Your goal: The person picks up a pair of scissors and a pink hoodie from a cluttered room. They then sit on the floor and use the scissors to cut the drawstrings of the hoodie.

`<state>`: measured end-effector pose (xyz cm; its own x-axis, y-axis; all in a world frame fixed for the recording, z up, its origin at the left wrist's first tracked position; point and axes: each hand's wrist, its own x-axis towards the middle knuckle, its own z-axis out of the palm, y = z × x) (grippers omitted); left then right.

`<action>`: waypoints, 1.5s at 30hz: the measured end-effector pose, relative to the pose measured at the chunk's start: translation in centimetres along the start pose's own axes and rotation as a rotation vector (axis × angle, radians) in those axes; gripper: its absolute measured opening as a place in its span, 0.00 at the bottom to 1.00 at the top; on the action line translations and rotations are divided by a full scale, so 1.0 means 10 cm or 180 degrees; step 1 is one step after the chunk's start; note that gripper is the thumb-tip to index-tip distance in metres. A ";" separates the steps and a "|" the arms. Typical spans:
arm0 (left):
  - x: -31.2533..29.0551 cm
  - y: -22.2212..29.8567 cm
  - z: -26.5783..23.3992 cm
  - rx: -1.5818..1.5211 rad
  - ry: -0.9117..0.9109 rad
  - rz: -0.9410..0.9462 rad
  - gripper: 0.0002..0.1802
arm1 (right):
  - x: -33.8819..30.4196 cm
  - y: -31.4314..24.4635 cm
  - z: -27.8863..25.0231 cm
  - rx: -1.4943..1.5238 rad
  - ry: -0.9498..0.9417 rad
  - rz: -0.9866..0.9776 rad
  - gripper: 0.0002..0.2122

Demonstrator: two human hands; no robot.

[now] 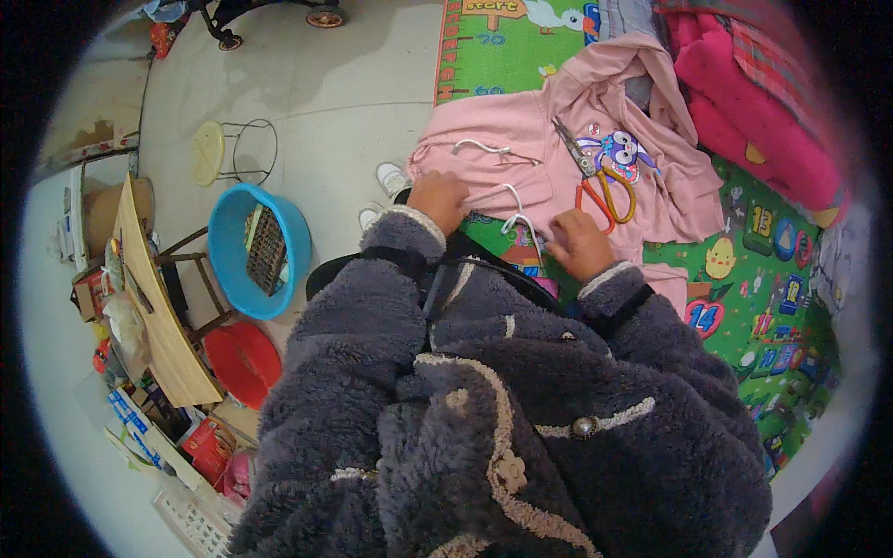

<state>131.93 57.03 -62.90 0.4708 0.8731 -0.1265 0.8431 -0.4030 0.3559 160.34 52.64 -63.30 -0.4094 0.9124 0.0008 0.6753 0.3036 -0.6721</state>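
A pink hooded sweatshirt (572,98) with a purple cartoon print lies spread out in front of me. My left hand (441,201) is closed at the near left edge of the pink fabric, its fingertips partly hidden. At the near edge, farther right, my right hand (580,245) has its fingers bent onto the fabric, thumb apart from the fingertips. Between my hands runs a knotted white cord (514,219), passing close to the right thumb; whether either hand grips it is unclear. Scissors (597,179) with one red and one yellow handle lie on the sweatshirt above my right hand.
Beneath the sweatshirt spreads a green printed play mat (735,307). A bright pink padded item (744,121) borders it on the right. To my left stand a blue basin (220,237), a red basin (237,358), a round stool (208,153) and a wooden board (158,307).
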 end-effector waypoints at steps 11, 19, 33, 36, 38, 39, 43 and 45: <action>-0.08 -0.22 -0.06 -0.0315 -0.0879 -0.0424 0.12 | 0.11 0.16 -0.05 -0.0311 -0.1341 0.0477 0.06; -0.14 -0.17 -0.11 -0.0421 -0.0917 -0.0420 0.14 | 1.43 0.13 -0.25 -0.0451 -0.0055 -0.0367 0.09; -0.10 -0.38 -0.10 -0.1047 -0.0286 -0.0558 0.08 | 2.52 0.61 -0.78 -0.2823 -0.0749 0.0211 0.08; -0.01 -0.39 -0.06 -0.1065 -0.0257 -0.0618 0.08 | 2.56 0.69 -0.81 -0.2975 -0.0920 0.0522 0.09; 0.01 -0.42 -0.07 -0.0993 -0.0357 -0.0708 0.07 | 2.51 0.69 -0.76 -0.2983 -0.0981 0.0319 0.10; 0.01 -0.43 -0.08 -0.0959 -0.0411 -0.0762 0.07 | 2.50 0.67 -0.73 -0.2689 -0.0674 0.0167 0.10; 0.07 -0.57 -0.10 -0.1259 0.0663 -0.1192 0.08 | 2.51 0.53 -0.57 -0.1603 -0.0098 -0.0203 0.11; 0.18 -0.70 -0.06 -0.1345 0.1204 -0.1362 0.09 | 2.58 0.42 -0.46 -0.1267 -0.0140 -0.0508 0.11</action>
<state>126.70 61.57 -65.03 -0.0661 0.9973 -0.0326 0.7249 0.0705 0.6852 155.49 78.73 -62.70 -0.5478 0.8354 0.0441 0.7819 0.5300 -0.3282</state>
